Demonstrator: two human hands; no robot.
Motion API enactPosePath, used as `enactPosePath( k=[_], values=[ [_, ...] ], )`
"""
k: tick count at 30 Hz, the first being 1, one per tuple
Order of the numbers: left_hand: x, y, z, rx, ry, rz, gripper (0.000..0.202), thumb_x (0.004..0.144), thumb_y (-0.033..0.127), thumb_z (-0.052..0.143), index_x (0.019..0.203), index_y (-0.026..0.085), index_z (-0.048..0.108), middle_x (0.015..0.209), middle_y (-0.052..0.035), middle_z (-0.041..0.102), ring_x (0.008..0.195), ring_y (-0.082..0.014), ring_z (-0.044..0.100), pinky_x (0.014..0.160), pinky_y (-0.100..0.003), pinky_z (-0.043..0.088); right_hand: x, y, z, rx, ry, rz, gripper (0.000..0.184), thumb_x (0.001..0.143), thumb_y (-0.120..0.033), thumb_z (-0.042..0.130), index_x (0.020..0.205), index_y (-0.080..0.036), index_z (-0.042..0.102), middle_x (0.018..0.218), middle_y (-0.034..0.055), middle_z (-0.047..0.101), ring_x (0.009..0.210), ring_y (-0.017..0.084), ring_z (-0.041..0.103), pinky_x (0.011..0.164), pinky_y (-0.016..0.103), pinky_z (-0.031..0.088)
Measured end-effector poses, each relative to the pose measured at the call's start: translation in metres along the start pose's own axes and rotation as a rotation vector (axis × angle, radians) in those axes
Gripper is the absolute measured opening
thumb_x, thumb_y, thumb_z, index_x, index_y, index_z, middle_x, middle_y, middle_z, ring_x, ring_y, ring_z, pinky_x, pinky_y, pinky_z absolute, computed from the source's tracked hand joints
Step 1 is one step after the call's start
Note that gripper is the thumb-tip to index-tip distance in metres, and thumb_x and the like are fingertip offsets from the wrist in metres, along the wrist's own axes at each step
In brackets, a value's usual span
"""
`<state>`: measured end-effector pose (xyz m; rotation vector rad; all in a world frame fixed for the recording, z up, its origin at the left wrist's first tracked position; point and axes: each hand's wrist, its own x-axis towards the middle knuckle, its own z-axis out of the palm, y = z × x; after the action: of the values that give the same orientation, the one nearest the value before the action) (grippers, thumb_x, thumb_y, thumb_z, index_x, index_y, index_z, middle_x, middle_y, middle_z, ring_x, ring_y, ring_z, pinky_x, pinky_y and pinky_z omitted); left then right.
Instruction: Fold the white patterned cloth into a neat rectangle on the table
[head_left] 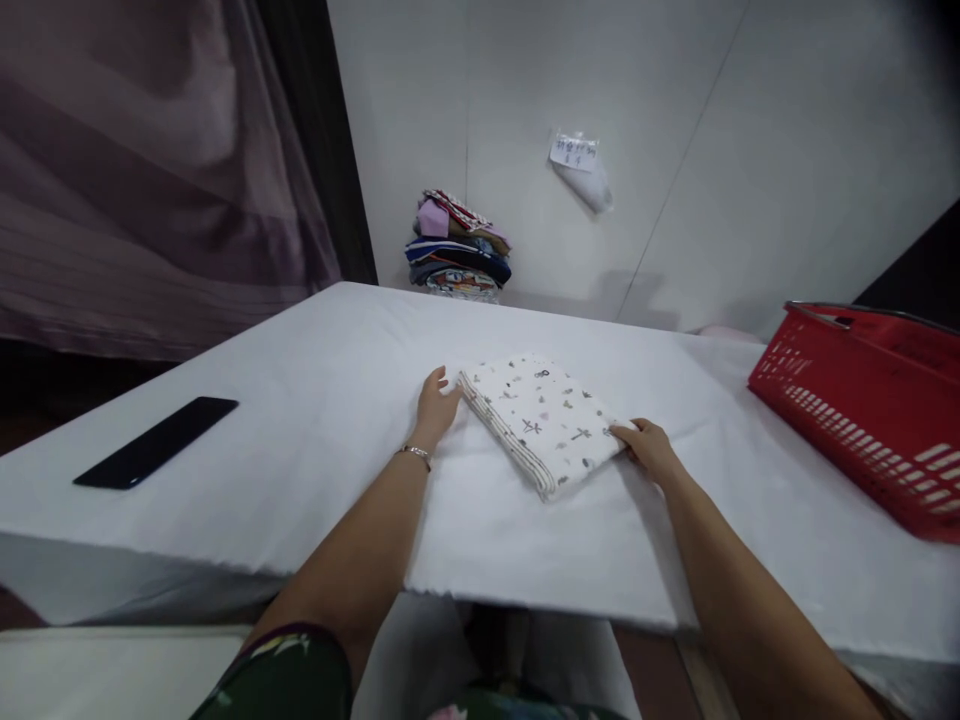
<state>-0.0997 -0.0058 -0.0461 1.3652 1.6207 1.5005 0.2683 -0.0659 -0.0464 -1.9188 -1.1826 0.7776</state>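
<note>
- Item: a folded white cotton-looking cloth with small printed motifs (pixel 536 415), lying flat, corners askew to the edge, on the white-covered table (pixel 322 380), between both hands.
- Left hand (pixel 439 410): fingers spread and loose, thumb side against the cloth's left corner; no closed grip.
- Right hand (pixel 649 450): thumb above, fingers apparently beneath, pinching the right corner.
- Handling, as judged: light, soft, limp, not fragile; layers may slip apart along the stacked near-left edge. Best hold: opposite corners, all layers together.
- Writing: a white paper label (pixel 574 152) in clear plastic on the wall bears handwritten, Chinese-looking characters, too blurred to read with certainty.
- Brands: none legible on the cloth, the glossy black flat panel (pixel 157 443), the red perforated plastic basket (pixel 847 410) or the pile of mixed-colour folded fabrics (pixel 459 250).
</note>
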Motion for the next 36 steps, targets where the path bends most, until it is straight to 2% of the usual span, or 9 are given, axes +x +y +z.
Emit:
enactPosePath(
  k=[4, 8, 10, 13, 15, 17, 21, 28, 36],
  values=[
    [-0.024, 0.022, -0.007, 0.051, -0.053, 0.026, 0.042, 0.073, 0.024, 0.059, 0.114, 0.017, 0.053, 0.114, -0.0093, 0.058, 0.09, -0.0168, 0.059, 0.075, -0.029, 0.047, -0.007, -0.003, -0.004, -0.064, 0.025, -0.037, 0.042, 0.064, -0.048, 0.063, 0.088, -0.013, 0.062, 0.052, -0.0014, 0.053, 0.047, 0.012, 0.047, 0.044, 0.023, 0.034],
    [-0.067, 0.045, -0.017, 0.071, -0.366, 0.05, 0.02, 0.073, 0.03, 0.059, 0.088, 0.018, 0.063, 0.084, -0.0025, 0.066, 0.073, -0.0143, 0.059, 0.066, -0.026, 0.046, -0.017, -0.006, -0.006, -0.305, 0.115, -0.144, 0.043, 0.067, -0.05, 0.061, 0.092, -0.015, 0.064, 0.079, 0.0076, 0.063, 0.071, 0.021, 0.057, 0.06, 0.029, 0.042],
    [-0.094, 0.052, -0.021, 0.105, -0.511, 0.075, 0.017, 0.074, 0.033, 0.057, 0.08, 0.019, 0.064, 0.075, -0.0006, 0.065, 0.069, -0.0143, 0.058, 0.064, -0.026, 0.045, -0.024, -0.009, -0.005, -0.395, 0.23, -0.304, 0.042, 0.071, -0.047, 0.057, 0.097, -0.016, 0.064, 0.097, 0.0123, 0.062, 0.089, 0.026, 0.056, 0.073, 0.035, 0.043],
    [-0.131, 0.06, -0.02, 0.164, -0.6, 0.105, 0.018, 0.075, 0.036, 0.057, 0.076, 0.02, 0.065, 0.076, 0.0, 0.066, 0.07, -0.0146, 0.058, 0.064, -0.026, 0.044, -0.04, -0.02, 0.002, -0.333, 0.356, -0.628, 0.032, 0.078, -0.038, 0.051, 0.099, -0.017, 0.062, 0.109, 0.0133, 0.058, 0.104, 0.027, 0.049, 0.087, 0.039, 0.039],
    [-0.151, 0.064, -0.014, 0.205, -0.601, 0.144, 0.017, 0.075, 0.035, 0.058, 0.08, 0.021, 0.065, 0.08, -0.0002, 0.065, 0.071, -0.0145, 0.057, 0.065, -0.026, 0.043, -0.054, -0.03, 0.01, -0.22, 0.261, -0.751, 0.024, 0.082, -0.033, 0.046, 0.093, -0.019, 0.063, 0.101, 0.0101, 0.061, 0.097, 0.023, 0.053, 0.084, 0.036, 0.042],
    [-0.163, 0.067, -0.007, 0.248, -0.58, 0.176, 0.017, 0.074, 0.033, 0.059, 0.085, 0.021, 0.065, 0.085, -0.0011, 0.063, 0.073, -0.0145, 0.056, 0.065, -0.026, 0.043, -0.068, -0.038, 0.019, -0.141, 0.027, -0.814, 0.022, 0.085, -0.031, 0.044, 0.086, -0.021, 0.063, 0.088, 0.0063, 0.063, 0.084, 0.019, 0.056, 0.076, 0.031, 0.045],
    [-0.172, 0.07, 0.002, 0.304, -0.585, 0.246, 0.015, 0.076, 0.03, 0.057, 0.085, 0.02, 0.063, 0.083, -0.0014, 0.06, 0.074, -0.0148, 0.054, 0.065, -0.025, 0.041, -0.087, -0.044, 0.035, -0.199, -0.29, -1.022, 0.016, 0.083, -0.031, 0.053, 0.083, -0.022, 0.066, 0.086, 0.005, 0.064, 0.083, 0.018, 0.057, 0.078, 0.033, 0.044],
    [-0.172, 0.067, 0.002, 0.272, -0.491, 0.238, 0.015, 0.078, 0.033, 0.055, 0.083, 0.02, 0.062, 0.082, -0.001, 0.059, 0.075, -0.0142, 0.053, 0.067, -0.025, 0.041, -0.092, -0.044, 0.037, -0.149, -0.219, -1.108, 0.017, 0.085, -0.03, 0.052, 0.087, -0.022, 0.067, 0.086, 0.0066, 0.063, 0.084, 0.019, 0.056, 0.076, 0.033, 0.045],
    [-0.173, 0.069, 0.011, 0.325, -0.544, 0.23, 0.023, 0.076, 0.032, 0.056, 0.058, 0.019, 0.051, 0.058, 0.0038, 0.047, 0.057, -0.0113, 0.044, 0.055, -0.024, 0.033, -0.096, -0.046, 0.04, -0.184, -0.343, -1.133, 0.016, 0.085, -0.026, 0.052, 0.081, -0.022, 0.066, 0.078, 0.0038, 0.062, 0.077, 0.017, 0.055, 0.07, 0.031, 0.044]
  ],
)
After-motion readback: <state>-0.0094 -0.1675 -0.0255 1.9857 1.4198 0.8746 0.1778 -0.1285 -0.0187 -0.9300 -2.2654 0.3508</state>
